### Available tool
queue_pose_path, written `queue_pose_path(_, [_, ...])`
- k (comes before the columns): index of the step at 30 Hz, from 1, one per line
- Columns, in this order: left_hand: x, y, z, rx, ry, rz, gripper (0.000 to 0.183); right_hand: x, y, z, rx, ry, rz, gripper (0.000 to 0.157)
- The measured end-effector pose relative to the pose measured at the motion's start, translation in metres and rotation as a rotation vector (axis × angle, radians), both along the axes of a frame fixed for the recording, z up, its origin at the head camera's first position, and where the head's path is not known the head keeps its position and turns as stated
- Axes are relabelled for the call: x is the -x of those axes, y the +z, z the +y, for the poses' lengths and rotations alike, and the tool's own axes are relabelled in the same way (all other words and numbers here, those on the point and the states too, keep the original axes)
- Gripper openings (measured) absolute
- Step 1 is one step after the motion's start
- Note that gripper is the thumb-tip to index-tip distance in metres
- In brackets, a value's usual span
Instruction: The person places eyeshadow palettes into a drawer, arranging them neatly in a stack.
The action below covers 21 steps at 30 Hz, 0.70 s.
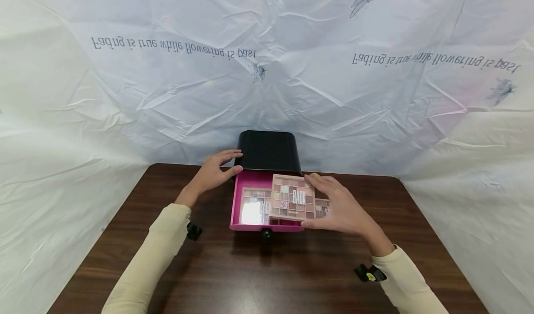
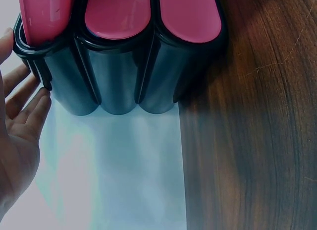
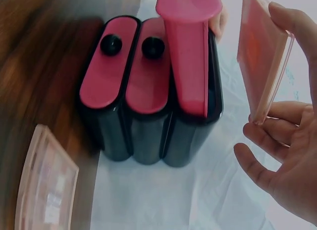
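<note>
Mid-job, est.: top drawer (image 1: pixel 257 178) out

L hand (image 1: pixel 212 169): fingers apart, on L side of cabinet (image 1: pixel 268 150). R hand (image 1: pixel 342 207) pinches palette (image 1: pixel 292 198) abv drawer. 2nd palette (image 1: pixel 252 208) inside; 3rd palette (image 3: pixel 47 185) on table (image 1: pixel 325 272), R. Judged: 1 in, 2 out, drawer unshut.

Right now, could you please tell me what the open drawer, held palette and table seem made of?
Open drawer: probably plastic, with glossy pink, smooth walls. Held palette: likely plastic-covered, given its clear, shiny edge; body material unclear. Table: wood or laminate; brown grain, soft sheen.
</note>
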State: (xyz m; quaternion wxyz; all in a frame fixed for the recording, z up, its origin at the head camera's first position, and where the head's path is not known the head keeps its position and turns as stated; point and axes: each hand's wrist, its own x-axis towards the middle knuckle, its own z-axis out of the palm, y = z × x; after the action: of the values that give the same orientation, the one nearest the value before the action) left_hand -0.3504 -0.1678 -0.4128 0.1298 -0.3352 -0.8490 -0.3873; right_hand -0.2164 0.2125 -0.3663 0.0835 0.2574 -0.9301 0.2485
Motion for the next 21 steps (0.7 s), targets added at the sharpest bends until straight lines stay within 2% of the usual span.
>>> queue_pose_path(11, [-0.001, 0.002, 0.001, 0.018, 0.021, -0.009, 0.049, 0.012, 0.0, -0.037, -0.039, 0.034, -0.021, 0.115])
queue_pose_path(21, [-0.001, 0.001, 0.001, 0.029, 0.024, -0.012, 0.05, 0.023, -0.005, -0.057, -0.077, 0.055, -0.041, 0.113])
